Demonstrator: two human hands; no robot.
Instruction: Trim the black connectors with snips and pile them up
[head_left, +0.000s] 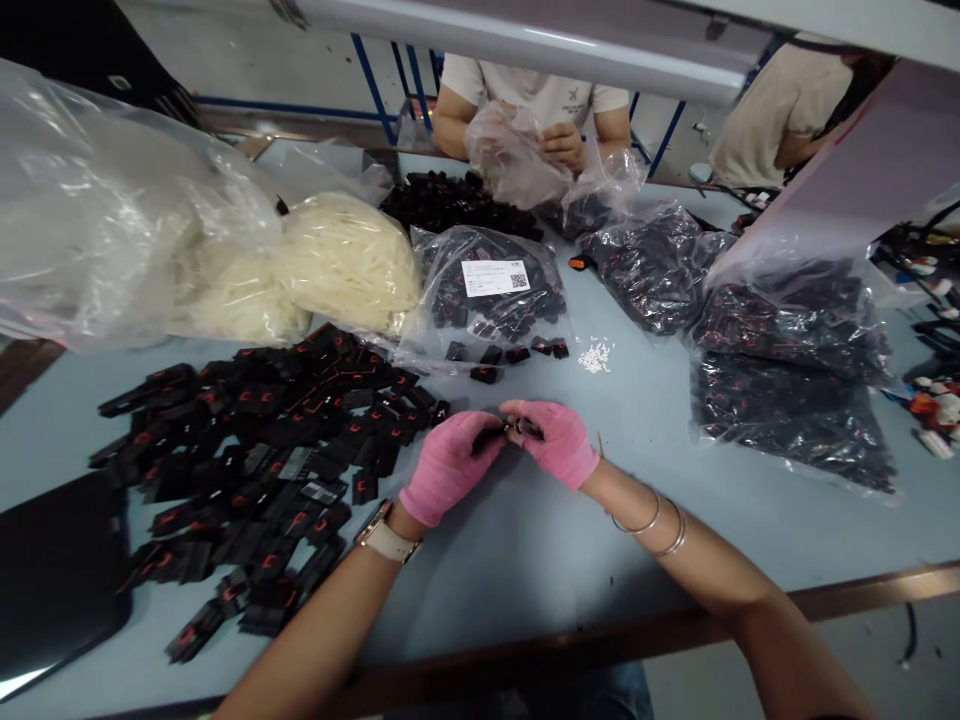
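Note:
My left hand (455, 458) and my right hand (553, 438), both in pink gloves, meet above the middle of the table. Between them is a small black plastic part (491, 436), mostly covered by my fingers. The left fingers are closed round it, and the right fingers pinch at its right end. Whether the right hand also holds a tiny piece is too small to tell. Left of my hands spreads a heap of black plastic parts with red clips (300, 430). A little pile of tiny white pieces (597, 356) lies beyond my right hand.
A labelled clear bag of black parts (480, 320) lies ahead. Bags of cream-coloured pieces (349, 260) stand at the back left; filled bags (787, 400) lie at right. A black tray (60, 580) sits at the near left. Across the table a person (536, 110) handles a plastic bag.

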